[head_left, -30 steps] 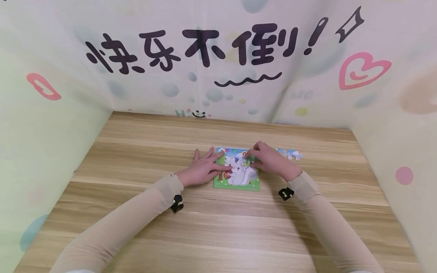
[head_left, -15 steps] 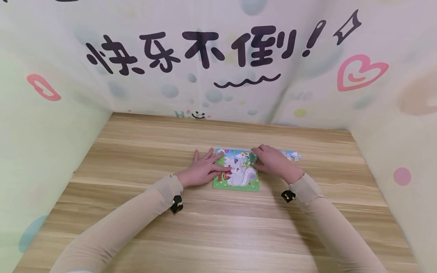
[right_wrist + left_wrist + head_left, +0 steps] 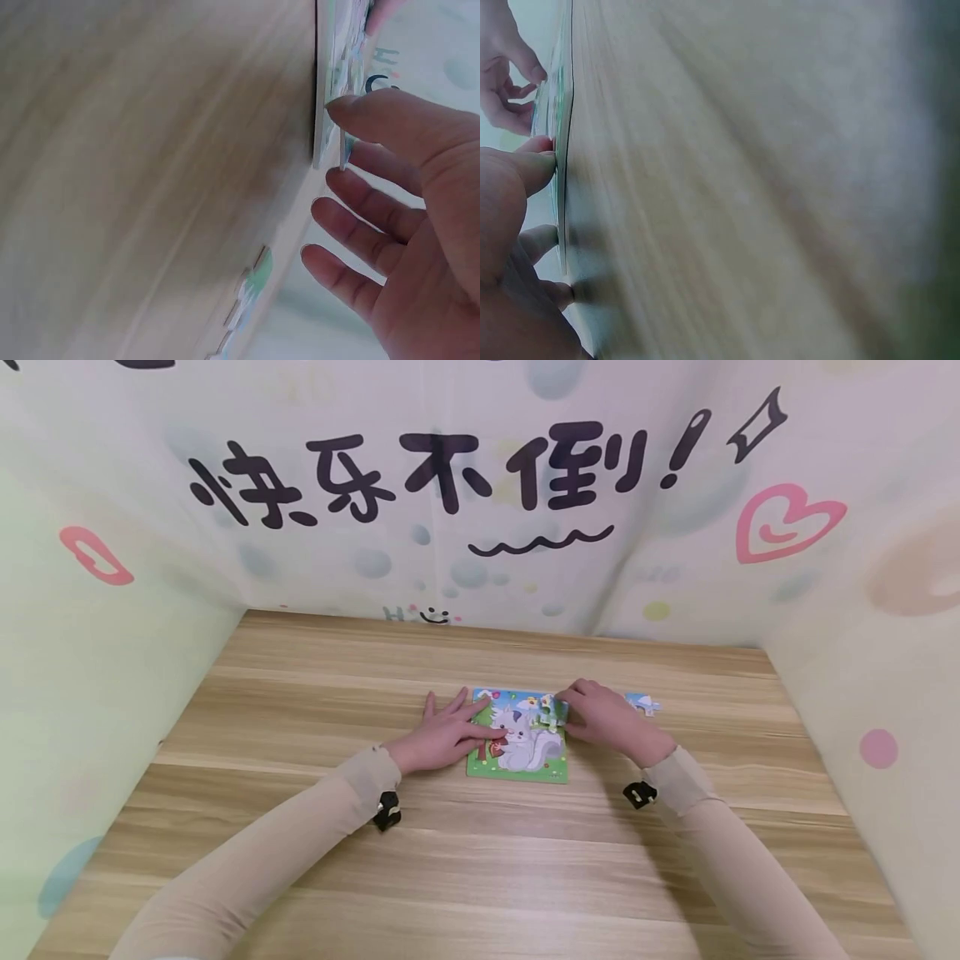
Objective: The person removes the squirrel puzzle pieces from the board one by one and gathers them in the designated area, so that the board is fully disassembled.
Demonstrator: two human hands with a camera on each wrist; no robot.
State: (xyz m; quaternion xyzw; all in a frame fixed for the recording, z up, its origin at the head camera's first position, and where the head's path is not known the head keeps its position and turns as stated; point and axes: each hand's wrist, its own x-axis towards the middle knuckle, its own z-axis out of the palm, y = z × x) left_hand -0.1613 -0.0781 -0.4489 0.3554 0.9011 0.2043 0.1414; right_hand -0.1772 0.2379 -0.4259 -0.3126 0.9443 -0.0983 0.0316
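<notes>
A square jigsaw puzzle with a grey-white squirrel picture and a green lower edge lies flat on the table. My left hand rests on its left side, fingers spread and fairly straight, some of them on the picture. At the upper right corner my right hand pinches a puzzle piece between thumb and forefinger. In the right wrist view that piece stands slightly above the board; its other fingers are loosely bent and touch nothing visible. Fingers partly hide the puzzle's right edge.
Loose puzzle pieces lie on the table right of my right hand, partly hidden by it; the right wrist view shows loose pieces too. A printed cloth closes off the back, with cloth walls at both sides of the wooden table.
My right hand has shifted slightly right, from over the puzzle's upper right part to its corner, with the piece showing tilted there. The left hand keeps its place.
</notes>
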